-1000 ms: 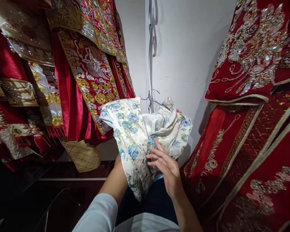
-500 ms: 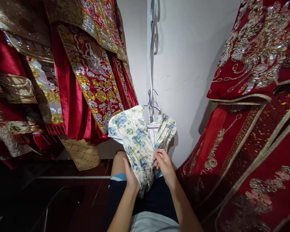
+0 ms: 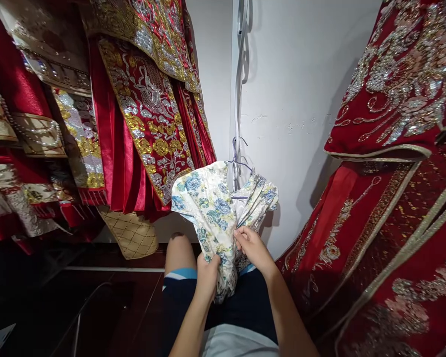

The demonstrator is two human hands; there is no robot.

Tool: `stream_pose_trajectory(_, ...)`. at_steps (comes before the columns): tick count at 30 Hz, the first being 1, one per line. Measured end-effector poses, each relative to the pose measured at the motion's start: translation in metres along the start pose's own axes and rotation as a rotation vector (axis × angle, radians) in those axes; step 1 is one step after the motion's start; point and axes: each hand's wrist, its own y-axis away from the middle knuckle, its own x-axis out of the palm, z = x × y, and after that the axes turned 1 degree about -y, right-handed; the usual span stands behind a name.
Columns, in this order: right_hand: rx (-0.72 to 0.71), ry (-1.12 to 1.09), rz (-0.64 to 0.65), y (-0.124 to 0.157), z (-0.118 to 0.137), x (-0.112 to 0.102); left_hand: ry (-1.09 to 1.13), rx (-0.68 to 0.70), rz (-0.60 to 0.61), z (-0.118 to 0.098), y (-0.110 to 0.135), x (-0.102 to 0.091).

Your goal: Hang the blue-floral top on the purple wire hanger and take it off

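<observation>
Both hands (image 3: pixel 228 260) fisted on floral dress (image 3: pixel 215 208), wrists bent.

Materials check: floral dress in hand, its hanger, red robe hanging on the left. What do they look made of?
Floral dress: thin woven cloth with a soft sheen, satin-like; blue roses printed or woven in, can't tell. Hanger: thin wire, purple coated by its colour. Red robe: glossy red satin-like cloth under dense gold and silver metallic-looking embroidery.
</observation>
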Motion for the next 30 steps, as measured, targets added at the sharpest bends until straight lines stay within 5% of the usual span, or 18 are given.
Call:
stream_pose_trajectory(4,0.011,0.075,-0.065,0.002,0.0,0.007,-0.004,0.007,0.027,0.004,-0.001,-0.001)
stream_pose_trajectory(10,0.013,-0.096,-0.022,0.007,-0.001,0.0,-0.09,0.021,0.001,0.018,-0.017,-0.016)
stream_pose_trajectory(17,0.025,-0.083,-0.124,0.014,0.003,-0.003,-0.218,0.497,-0.347,0.047,-0.032,-0.034)
stream_pose_trajectory(20,0.017,-0.111,-0.082,0.016,0.007,0.008,-0.368,0.672,-0.087,0.045,-0.026,-0.022)
stream_pose_trajectory(23,0.019,-0.155,-0.014,0.016,0.013,0.013,-0.418,0.665,0.214,0.038,-0.024,0.001)
stream_pose_trajectory(26,0.017,-0.206,0.029,0.003,0.026,0.005,-0.412,0.589,0.322,0.037,-0.028,0.02)
stream_pose_trajectory(30,0.023,-0.321,-0.137,-0.043,0.058,-0.02,-0.488,0.56,0.373,0.043,-0.033,0.027)
